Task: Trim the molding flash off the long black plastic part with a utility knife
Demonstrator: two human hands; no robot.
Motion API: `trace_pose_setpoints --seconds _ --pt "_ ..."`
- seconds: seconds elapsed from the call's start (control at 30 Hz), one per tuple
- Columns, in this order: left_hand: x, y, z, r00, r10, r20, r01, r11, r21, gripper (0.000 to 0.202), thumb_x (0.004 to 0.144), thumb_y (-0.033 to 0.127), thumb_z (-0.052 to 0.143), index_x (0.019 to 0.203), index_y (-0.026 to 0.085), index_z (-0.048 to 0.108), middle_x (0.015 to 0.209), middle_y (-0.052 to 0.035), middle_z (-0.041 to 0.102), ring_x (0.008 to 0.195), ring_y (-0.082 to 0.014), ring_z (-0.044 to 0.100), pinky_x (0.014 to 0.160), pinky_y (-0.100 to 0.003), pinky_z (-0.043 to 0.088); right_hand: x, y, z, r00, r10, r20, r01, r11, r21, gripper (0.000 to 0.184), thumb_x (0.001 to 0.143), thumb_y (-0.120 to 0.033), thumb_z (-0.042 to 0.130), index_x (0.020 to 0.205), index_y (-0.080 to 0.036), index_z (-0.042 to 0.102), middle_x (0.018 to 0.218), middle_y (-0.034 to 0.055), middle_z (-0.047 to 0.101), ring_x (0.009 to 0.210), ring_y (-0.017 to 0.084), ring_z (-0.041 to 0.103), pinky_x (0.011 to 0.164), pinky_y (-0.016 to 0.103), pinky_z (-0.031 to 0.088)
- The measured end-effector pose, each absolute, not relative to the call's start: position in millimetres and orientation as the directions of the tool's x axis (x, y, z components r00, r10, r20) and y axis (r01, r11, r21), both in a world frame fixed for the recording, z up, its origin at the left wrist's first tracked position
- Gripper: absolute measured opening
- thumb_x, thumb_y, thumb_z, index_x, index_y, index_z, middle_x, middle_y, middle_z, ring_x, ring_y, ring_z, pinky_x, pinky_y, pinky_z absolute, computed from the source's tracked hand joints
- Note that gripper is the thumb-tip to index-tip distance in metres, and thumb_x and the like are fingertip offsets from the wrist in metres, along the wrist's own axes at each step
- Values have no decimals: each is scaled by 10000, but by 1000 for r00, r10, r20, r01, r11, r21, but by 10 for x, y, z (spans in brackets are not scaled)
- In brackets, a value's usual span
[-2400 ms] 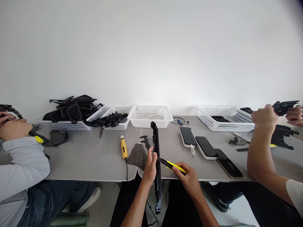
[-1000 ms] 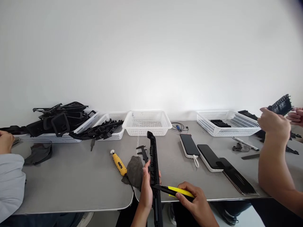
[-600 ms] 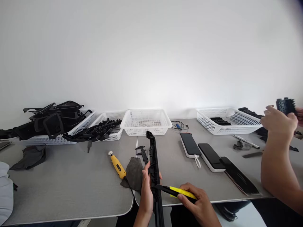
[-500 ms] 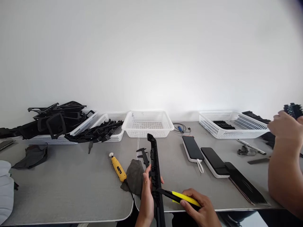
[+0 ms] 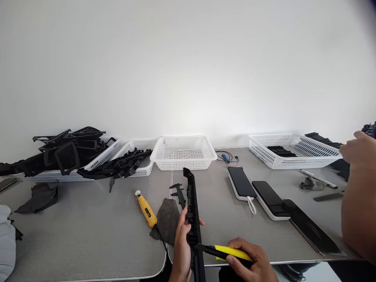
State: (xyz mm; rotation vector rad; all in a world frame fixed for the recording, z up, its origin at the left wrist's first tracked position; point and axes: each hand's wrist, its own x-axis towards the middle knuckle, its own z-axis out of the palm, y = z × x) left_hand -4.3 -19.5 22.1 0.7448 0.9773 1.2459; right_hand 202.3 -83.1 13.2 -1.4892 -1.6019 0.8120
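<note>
Where the tabletop's [image 5: 96,235] front edge runs, a long black plastic strip [image 5: 192,211] is held up in front of the person, its hooked end pointing toward the wall. The left hand [image 5: 182,250] has its grip wrapped around the strip, thumb on the near side, fingertips showing past the right edge. The right hand's [image 5: 255,260] grip is closed around a yellow-and-black utility knife [image 5: 232,251], whose blade lies at the strip; whether it touches is hard to tell. Just left are a black caliper [image 5: 178,194], a dark cloth [image 5: 168,217] and a yellow rotary tool [image 5: 147,211]. Farther back sits a white basket [image 5: 184,164]; at far right, a co-worker's forearm [image 5: 358,207] shows.
</note>
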Motion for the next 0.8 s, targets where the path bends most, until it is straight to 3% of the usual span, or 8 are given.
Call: trace_pose_setpoints --seconds 0.1,0.27,0.5,0.8 --pt "-43 -196 238 24 977 -213 -427 203 881 560 918 425 589 1460 290 628 965 -70 775 996 -321 691 813 -404 569 2002 -815 162 26 992 121 476 94 -874 401 875 -595 685 780 -212 755 686 21 712 621 181 652 599 240 469" --pt "-57 -189 196 43 972 -233 -415 230 880 606 941 508 616 1507 292 584 983 -73 773 932 -317 696 809 -415 566 1987 -802 218 -1 994 111 466 99 -879 425 853 -610 679 740 -207 749 671 30 708 611 183 644 590 243 468" --pt "-36 -192 206 13 966 -258 -393 242 887 672 954 593 636 1537 270 544 1010 -87 765 1106 -351 678 844 -412 564 1996 -810 251 -26 997 77 434 81 -897 439 850 -623 693 752 -200 750 683 32 713 626 181 641 610 247 465" --pt "-39 -218 337 24 966 -256 -361 247 899 675 962 609 609 1543 273 539 1077 -85 790 1152 -326 672 900 -387 551 1995 -778 248 13 1000 -1 433 -7 -901 487 882 -668 640 827 -202 769 745 38 718 666 182 619 615 250 434"
